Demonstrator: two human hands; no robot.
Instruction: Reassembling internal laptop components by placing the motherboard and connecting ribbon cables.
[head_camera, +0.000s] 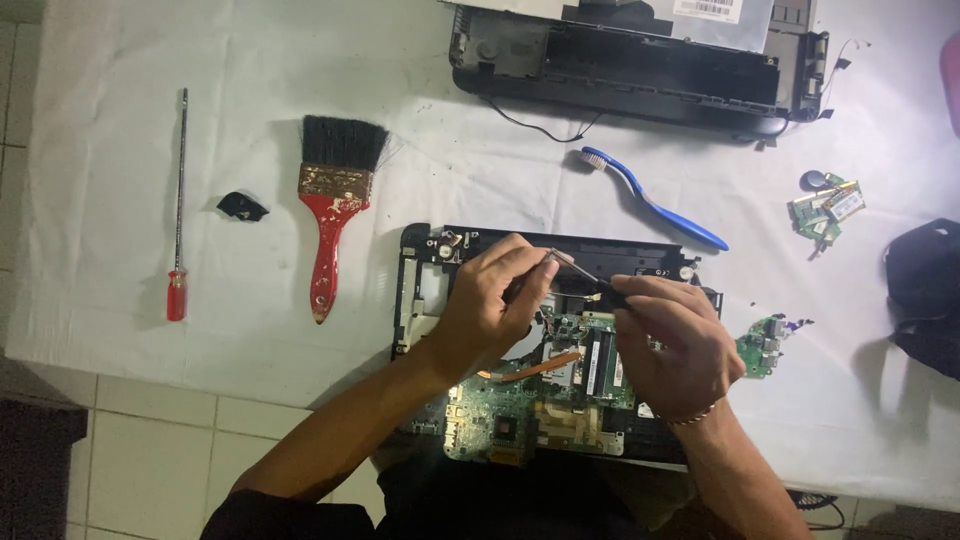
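While the left hand (495, 300) pinches slim tweezers (560, 262) and the right hand (672, 340) grips a dark screwdriver (607, 291) over the green motherboard (545, 385) in the open laptop base (425, 270) at the table edge, keep both tips steady and low.

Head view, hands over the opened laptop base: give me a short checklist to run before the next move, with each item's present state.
1. Left hand grips the thin metal tool: ok.
2. Right hand grips a dark tool: ok.
3. Tool tips seated on a part: cannot tell, too small.
4. Green circuit board exposed in laptop base: ok.
5. Red screwdriver and red-handled brush lie apart from the hands: ok.
6. Loose small boards clear of the hands: ok.
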